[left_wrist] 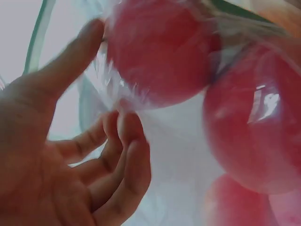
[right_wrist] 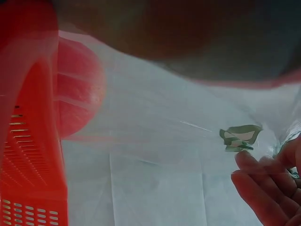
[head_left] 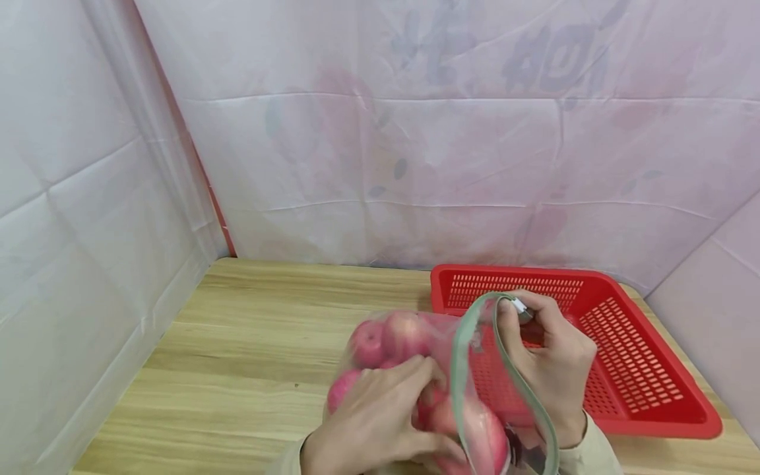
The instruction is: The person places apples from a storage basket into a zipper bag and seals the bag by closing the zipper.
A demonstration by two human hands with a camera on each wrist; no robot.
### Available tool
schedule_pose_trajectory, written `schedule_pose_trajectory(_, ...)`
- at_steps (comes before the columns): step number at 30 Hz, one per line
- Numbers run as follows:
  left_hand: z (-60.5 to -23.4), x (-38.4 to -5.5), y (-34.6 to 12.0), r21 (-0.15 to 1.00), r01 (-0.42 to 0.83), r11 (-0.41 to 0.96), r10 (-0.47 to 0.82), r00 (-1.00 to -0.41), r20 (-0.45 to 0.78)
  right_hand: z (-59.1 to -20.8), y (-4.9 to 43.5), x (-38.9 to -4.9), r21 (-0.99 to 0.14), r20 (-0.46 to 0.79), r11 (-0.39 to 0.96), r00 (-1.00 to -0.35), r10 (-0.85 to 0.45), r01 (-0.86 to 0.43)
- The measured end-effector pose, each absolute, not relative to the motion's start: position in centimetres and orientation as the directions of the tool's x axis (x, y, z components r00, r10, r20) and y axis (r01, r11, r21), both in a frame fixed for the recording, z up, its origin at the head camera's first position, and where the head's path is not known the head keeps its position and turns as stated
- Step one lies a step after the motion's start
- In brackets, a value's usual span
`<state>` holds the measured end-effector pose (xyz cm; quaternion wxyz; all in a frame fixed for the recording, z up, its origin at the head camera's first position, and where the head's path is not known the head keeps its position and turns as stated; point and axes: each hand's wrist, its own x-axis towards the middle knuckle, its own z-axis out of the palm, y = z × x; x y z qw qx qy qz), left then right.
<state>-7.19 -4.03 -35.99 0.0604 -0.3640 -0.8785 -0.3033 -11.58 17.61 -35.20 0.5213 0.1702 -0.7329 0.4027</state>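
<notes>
Pink-red apples (head_left: 368, 343) fill a clear plastic zip bag with a green edge band (head_left: 460, 369), lying over the table's front. My left hand (head_left: 371, 415) reaches across the bag, fingers curled at the apples through the plastic. In the left wrist view its thumb (left_wrist: 70, 63) touches the film beside an apple (left_wrist: 162, 52), the fingertips bent in below. My right hand (head_left: 555, 356) pinches the green edge by a white piece (head_left: 519, 305), holding that side of the mouth up. The right wrist view shows its fingers (right_wrist: 263, 188) at the bunched plastic, near a green printed mark (right_wrist: 240, 136).
A red perforated plastic basket (head_left: 671, 429) stands at the right, behind and under my right hand. The wooden table (head_left: 237, 349) extends to the left. Pale printed sheets (head_left: 368, 152) hang around the back and sides.
</notes>
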Motion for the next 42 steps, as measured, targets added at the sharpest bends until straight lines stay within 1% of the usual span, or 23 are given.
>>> schedule_pose_trajectory(3,-36.4,-7.8,-4.1,0.430,0.724,0.540,0.583,-0.690,0.430,-35.1,17.7,-11.7,-0.400,0.905,0.635,-0.394,0.161,-0.661)
schedule_pose_trajectory(6,-36.7,-8.6,-4.6,0.365,0.772,0.520,0.567,-0.632,0.529,-35.1,17.7,-11.7,-0.394,0.908,0.628,-0.391,0.153,-0.670)
schedule_pose_trajectory(8,-36.8,-9.2,-5.0,0.356,0.786,0.505,0.539,-0.610,0.580,-35.1,17.8,-11.7,-0.395,0.907,0.619,-0.393,0.149,-0.678)
schedule_pose_trajectory(10,-36.9,-9.6,-5.6,0.399,0.776,0.489,0.499,-0.624,0.602,-35.1,17.9,-11.7,-0.401,0.904,0.608,-0.401,0.144,-0.685)
schedule_pose_trajectory(12,-36.8,-10.0,-6.2,0.486,0.748,0.452,0.454,-0.661,0.597,-35.1,18.0,-11.7,-0.407,0.901,0.604,-0.409,0.143,-0.685)
schedule_pose_trajectory(14,-36.6,-10.2,-6.8,0.580,0.717,0.386,0.421,-0.696,0.581,-35.0,18.0,-11.7,-0.411,0.899,0.605,-0.413,0.146,-0.682)
schedule_pose_trajectory(16,-36.4,-10.5,-7.2,0.646,0.687,0.333,0.390,-0.724,0.569,-35.0,18.1,-11.7,-0.413,0.899,0.609,-0.411,0.152,-0.677)
schedule_pose_trajectory(19,-36.1,-10.8,-8.0,0.690,0.658,0.300,0.335,-0.750,0.570,-34.9,18.1,-11.8,-0.420,0.897,0.613,-0.409,0.167,-0.670)
schedule_pose_trajectory(22,-35.9,-11.2,-8.8,0.710,0.623,0.329,0.258,-0.782,0.568,-34.7,18.2,-11.8,-0.434,0.891,0.607,-0.415,0.181,-0.666)
schedule_pose_trajectory(26,-35.5,-11.5,-9.9,0.752,0.545,0.371,0.157,-0.835,0.528,-34.6,18.4,-11.7,-0.440,0.889,0.612,-0.413,0.196,-0.657)
schedule_pose_trajectory(29,-35.2,-11.7,-10.4,0.794,0.496,0.351,0.114,-0.865,0.489,-34.5,18.6,-11.7,-0.439,0.891,0.611,-0.405,0.204,-0.659)
schedule_pose_trajectory(32,-35.0,-11.8,-10.7,0.834,0.459,0.305,0.086,-0.886,0.456,-34.4,18.8,-11.6,-0.448,0.889,0.602,-0.401,0.222,-0.661)
schedule_pose_trajectory(36,-34.9,-11.6,-10.8,0.870,0.434,0.234,0.044,-0.899,0.437,-34.2,18.9,-11.4,-0.462,0.885,0.589,-0.391,0.253,-0.663)
schedule_pose_trajectory(39,-34.9,-11.7,-10.8,0.878,0.452,0.158,0.052,-0.892,0.449,-34.1,18.9,-11.3,-0.465,0.884,0.574,-0.389,0.259,-0.674)
schedule_pose_trajectory(42,-35.0,-11.8,-10.8,0.876,0.476,0.082,0.108,-0.878,0.467,-33.9,18.7,-11.3,-0.474,0.880,0.555,-0.396,0.262,-0.684)
